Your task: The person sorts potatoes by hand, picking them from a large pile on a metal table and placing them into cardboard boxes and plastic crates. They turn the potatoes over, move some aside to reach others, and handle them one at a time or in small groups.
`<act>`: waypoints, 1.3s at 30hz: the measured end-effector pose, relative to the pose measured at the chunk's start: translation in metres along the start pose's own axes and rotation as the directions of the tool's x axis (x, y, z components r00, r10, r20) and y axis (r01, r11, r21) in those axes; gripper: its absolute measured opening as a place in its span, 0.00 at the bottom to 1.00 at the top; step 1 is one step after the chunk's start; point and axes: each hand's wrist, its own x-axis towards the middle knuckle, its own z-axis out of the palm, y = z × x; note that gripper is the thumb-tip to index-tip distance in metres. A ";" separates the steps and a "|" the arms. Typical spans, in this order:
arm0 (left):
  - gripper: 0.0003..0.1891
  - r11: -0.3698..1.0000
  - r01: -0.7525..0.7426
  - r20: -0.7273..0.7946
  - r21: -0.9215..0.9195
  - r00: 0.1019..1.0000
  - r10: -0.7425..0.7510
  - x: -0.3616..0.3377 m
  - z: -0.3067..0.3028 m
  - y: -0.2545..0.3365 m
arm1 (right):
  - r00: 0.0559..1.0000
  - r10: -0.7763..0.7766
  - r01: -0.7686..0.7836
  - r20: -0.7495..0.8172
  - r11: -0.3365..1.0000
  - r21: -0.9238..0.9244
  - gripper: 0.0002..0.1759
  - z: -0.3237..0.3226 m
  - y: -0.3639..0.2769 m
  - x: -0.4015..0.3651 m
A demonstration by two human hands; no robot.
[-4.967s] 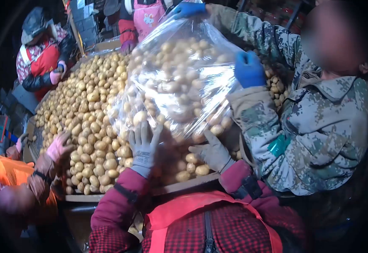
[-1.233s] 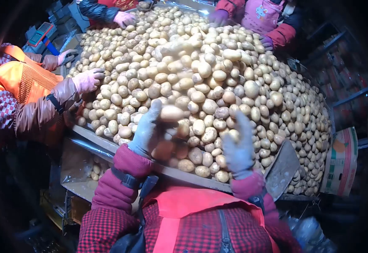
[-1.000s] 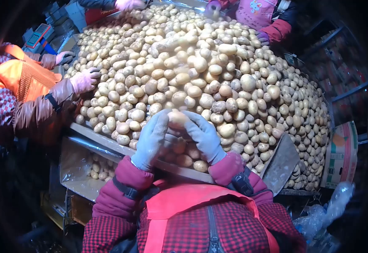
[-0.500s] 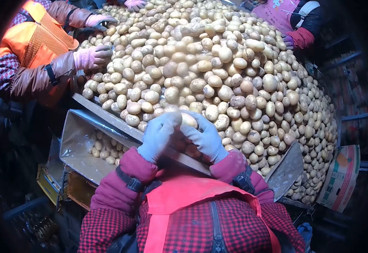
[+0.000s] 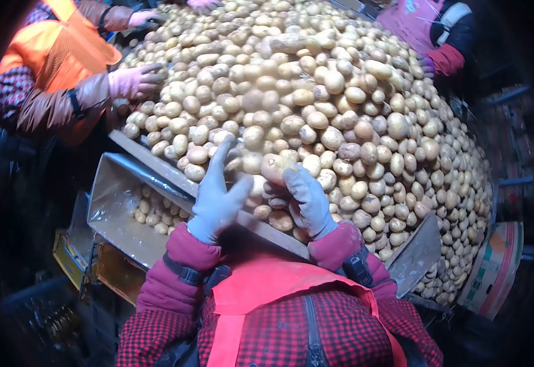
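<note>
A large pile of potatoes [image 5: 365, 153] spreads before me, pale yellow with brown soil marks. My right hand [image 5: 309, 202], in a light blue-grey glove, grips a potato [image 5: 272, 167] between thumb and fingers above the near edge of the pile. Just to the left, my left hand [image 5: 216, 199], gloved alike, is open with its fingers apart and nothing in it. Its fingertips reach over the potatoes by the board [image 5: 273, 235] that edges the pile. Part of my right hand's fingers is hidden behind the held potato.
An open lined box [image 5: 111, 196] with potatoes inside stands at the left, below the board. A grey metal plate [image 5: 415, 254] juts up at the right, near a printed carton [image 5: 493, 269]. Co-workers' gloved hands [image 5: 135, 81] touch the pile's far-left edge; another person [image 5: 414, 24] stands at the far right.
My hands have moved apart: the left has opened and shifted left, away from the potato. The right still holds a potato, now turned. The view has shifted slightly.
</note>
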 end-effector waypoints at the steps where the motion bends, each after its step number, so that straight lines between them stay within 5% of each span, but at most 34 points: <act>1: 0.43 0.972 -0.117 -0.026 0.203 0.992 0.125 -0.005 -0.007 0.000 | 1.000 -0.006 0.006 0.020 1.000 -0.007 0.24 0.003 0.005 -0.001; 2: 0.47 1.000 0.020 0.090 0.010 0.996 -0.021 -0.011 -0.012 0.000 | 0.998 -0.010 0.017 0.054 0.990 -0.141 0.24 0.007 0.002 -0.004; 3: 0.43 0.977 -0.159 0.143 0.140 0.980 0.139 -0.016 -0.014 0.013 | 0.992 0.048 -0.046 0.116 0.999 -0.017 0.24 0.019 0.007 -0.005; 5: 0.35 0.943 -0.258 0.249 0.209 0.947 0.204 -0.025 -0.026 -0.027 | 0.957 0.162 -0.213 0.239 0.956 0.203 0.24 0.042 0.016 -0.009; 6: 0.32 0.927 -0.237 0.252 0.291 0.954 0.165 -0.032 -0.035 -0.022 | 0.970 0.082 -0.050 0.227 0.988 -0.147 0.24 0.037 0.030 -0.002; 7: 0.29 0.897 -0.235 0.186 0.375 0.967 0.175 -0.042 -0.044 -0.015 | 0.972 0.089 -0.026 0.218 0.961 -0.275 0.23 0.041 0.030 -0.003; 8: 0.29 0.978 -0.108 0.058 0.181 0.993 0.099 -0.052 -0.049 -0.027 | 0.973 0.095 -0.005 0.208 0.917 -0.399 0.22 0.045 0.030 -0.003; 9: 0.29 0.999 -0.016 -0.040 -0.051 0.999 0.014 -0.062 -0.056 -0.040 | 0.973 0.175 -0.160 0.149 0.981 -0.112 0.22 0.046 0.036 -0.001; 10: 0.30 0.886 0.048 -0.111 -0.462 0.988 -0.111 -0.074 -0.067 -0.035 | 0.983 0.153 -0.143 0.105 0.985 -0.101 0.23 0.059 0.035 -0.002; 11: 0.31 0.777 -0.026 -0.251 -0.629 0.953 -0.172 -0.081 -0.076 -0.041 | 0.990 0.133 -0.128 0.047 0.988 -0.085 0.24 0.071 0.032 -0.005; 13: 0.32 0.764 -0.163 -0.393 -0.625 0.911 -0.126 -0.122 -0.127 -0.071 | 0.984 0.180 -0.179 -0.005 0.973 -0.146 0.26 0.073 0.035 0.002; 15: 0.32 0.494 -0.222 -0.431 -0.841 0.826 -0.363 -0.157 -0.177 -0.087 | 0.983 0.178 -0.183 -0.041 0.965 -0.187 0.24 0.076 0.038 0.004; 17: 0.32 0.901 -0.120 -0.824 -0.417 0.469 -0.318 -0.189 -0.181 -0.071 | 0.994 0.108 -0.102 0.013 0.972 -0.212 0.24 0.071 0.046 0.003; 19: 0.31 0.875 -0.078 -0.860 -0.478 0.244 -0.449 -0.219 -0.202 -0.078 | 0.991 0.131 -0.134 -0.031 0.961 -0.241 0.25 0.071 0.045 0.004; 23: 0.28 0.783 -0.207 -0.807 -0.586 0.060 -0.588 -0.271 -0.227 -0.128 | 0.982 0.176 -0.187 -0.065 0.948 -0.256 0.26 0.059 0.050 0.013; 25: 0.28 0.778 -0.211 -0.799 -0.591 0.023 -0.601 -0.278 -0.232 -0.126 | 0.988 0.150 -0.140 0.026 0.966 -0.219 0.26 0.055 0.053 0.012; 27: 0.27 0.779 -0.272 -0.818 -0.565 0.067 -0.571 -0.284 -0.239 -0.140 | 0.972 0.223 -0.236 -0.076 0.910 -0.342 0.26 0.080 0.035 0.000; 30: 0.28 0.776 -0.300 -0.826 -0.556 0.097 -0.555 -0.282 -0.244 -0.141 | 0.979 0.200 -0.191 0.031 0.963 -0.191 0.25 0.054 0.053 0.012; 35: 0.33 0.793 -0.281 -0.827 -0.540 0.002 -0.562 -0.281 -0.274 -0.142 | 0.993 0.116 -0.113 0.006 0.971 -0.211 0.24 0.052 0.061 0.011; 38: 0.14 0.711 -0.624 -0.923 -0.323 0.041 -0.383 -0.284 -0.346 -0.145 | 0.996 0.092 -0.084 0.014 0.958 -0.274 0.24 0.058 0.060 0.010; 39: 0.22 0.720 -0.671 -0.984 -0.176 0.115 -0.134 -0.291 -0.385 -0.158 | 0.996 0.082 -0.071 0.031 0.959 -0.274 0.25 0.058 0.061 0.010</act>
